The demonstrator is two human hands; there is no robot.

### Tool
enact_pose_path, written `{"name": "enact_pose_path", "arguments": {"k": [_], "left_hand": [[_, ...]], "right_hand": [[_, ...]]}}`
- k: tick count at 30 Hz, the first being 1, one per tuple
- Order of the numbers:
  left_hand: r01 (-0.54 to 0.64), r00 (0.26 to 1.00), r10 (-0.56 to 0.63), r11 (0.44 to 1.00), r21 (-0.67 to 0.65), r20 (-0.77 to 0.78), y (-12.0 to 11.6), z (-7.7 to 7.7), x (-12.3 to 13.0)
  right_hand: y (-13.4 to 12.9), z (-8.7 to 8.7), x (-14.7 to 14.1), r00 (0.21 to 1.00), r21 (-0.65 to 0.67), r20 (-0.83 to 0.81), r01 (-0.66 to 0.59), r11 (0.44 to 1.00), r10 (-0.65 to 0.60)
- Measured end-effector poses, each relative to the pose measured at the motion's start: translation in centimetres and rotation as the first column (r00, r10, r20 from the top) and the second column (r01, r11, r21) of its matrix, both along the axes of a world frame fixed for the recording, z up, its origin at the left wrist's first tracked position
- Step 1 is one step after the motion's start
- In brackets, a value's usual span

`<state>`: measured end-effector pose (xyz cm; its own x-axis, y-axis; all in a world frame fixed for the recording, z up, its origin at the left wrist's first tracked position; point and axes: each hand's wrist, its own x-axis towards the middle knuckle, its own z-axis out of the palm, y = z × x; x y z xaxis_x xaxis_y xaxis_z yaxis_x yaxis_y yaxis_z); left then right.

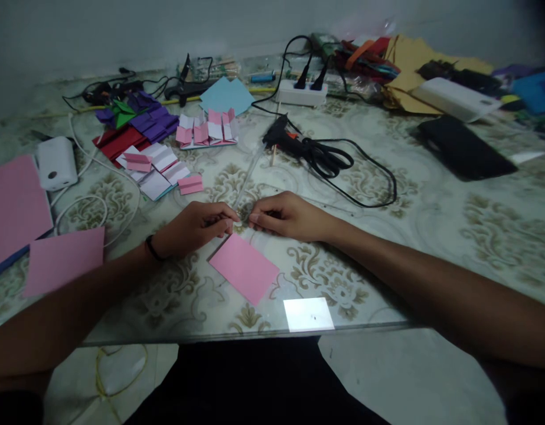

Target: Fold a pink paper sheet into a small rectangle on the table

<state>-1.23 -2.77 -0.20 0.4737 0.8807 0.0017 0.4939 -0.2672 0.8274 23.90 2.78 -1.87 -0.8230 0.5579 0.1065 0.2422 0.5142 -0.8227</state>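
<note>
My left hand (pixel 200 226) rests on the patterned table, fingers pinched, just above the top corner of a small pink paper (pixel 245 268). Close to its right, my right hand (pixel 290 216) is also closed in a pinch, with a narrow gap between the fingertips. Whatever either hand holds is too small to make out. A black glue gun (pixel 283 137) lies beyond the hands, a clear stick reaching from it toward them. Folded pink and white papers (pixel 154 168) sit beyond my left hand.
At left are larger pink sheets (pixel 15 206), a white device (pixel 56 163) and its cable. A looped black cord (pixel 328 159) lies beyond my right hand. Farther back stand a power strip (pixel 302 93), a black case (pixel 467 147) and yellow sheets (pixel 414 65).
</note>
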Motion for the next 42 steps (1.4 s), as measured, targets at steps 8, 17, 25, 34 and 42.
{"name": "enact_pose_path", "arguments": {"k": [8, 17, 25, 34, 42], "left_hand": [[-0.002, 1.0, 0.002, 1.0, 0.004, -0.001, 0.02, -0.05, 0.01], [0.008, 1.0, -0.008, 1.0, -0.005, 0.016, 0.0, -0.07, -0.05], [0.008, 1.0, -0.008, 1.0, 0.019, 0.009, 0.04, -0.19, -0.04], [0.01, 1.0, -0.01, 1.0, 0.009, 0.007, 0.01, -0.03, 0.0], [0.024, 0.999, -0.024, 1.0, 0.012, 0.033, 0.07, -0.29, -0.07]], "right_hand": [[0.03, -0.15, 0.07, 1.0, 0.002, -0.015, -0.003, 1.0, 0.003], [0.15, -0.45, 0.14, 1.0, -0.036, -0.001, 0.002, 0.999, -0.002], [0.02, -0.09, 0.16, 0.999, -0.141, -0.03, -0.023, 0.99, 0.019], [-0.05, 0.21, 0.19, 0.998, -0.204, -0.058, -0.033, 0.978, 0.022], [-0.01, 0.01, 0.33, 0.998, -0.287, -0.06, -0.03, 0.957, 0.014]]}}
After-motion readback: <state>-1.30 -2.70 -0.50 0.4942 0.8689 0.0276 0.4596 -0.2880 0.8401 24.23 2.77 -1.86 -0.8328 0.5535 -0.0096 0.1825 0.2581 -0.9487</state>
